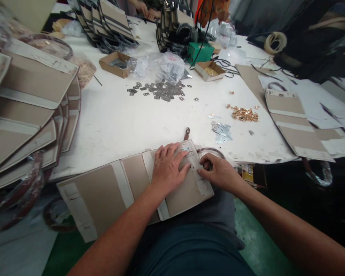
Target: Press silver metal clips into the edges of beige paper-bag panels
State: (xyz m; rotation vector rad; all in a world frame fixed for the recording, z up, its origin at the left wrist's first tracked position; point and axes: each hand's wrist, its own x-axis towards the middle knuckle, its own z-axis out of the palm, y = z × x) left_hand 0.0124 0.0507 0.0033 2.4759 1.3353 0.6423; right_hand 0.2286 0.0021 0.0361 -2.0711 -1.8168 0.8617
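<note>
A long tan board panel (94, 195) with white strips lies across the table's front edge and my lap. My left hand (169, 163) rests on its right part, fingers spread and palm down. My right hand (217, 170) is at the panel's right edge, thumb and index finger close together on the white strip; whatever is between them is too small to make out. A brown strap tab (186, 133) with a metal piece sticks out beyond the panel's far edge. Part of a brown handle (211, 150) shows just behind my right hand.
Grey metal plates (166, 91), silver strips (222, 132) and gold fasteners (245, 114) lie on the white table (115, 122). Stacked panels (25, 99) fill the left; another panel (299, 122) is at right. Small boxes (114, 64) stand behind. Another person's hands (146, 9) are at the far side.
</note>
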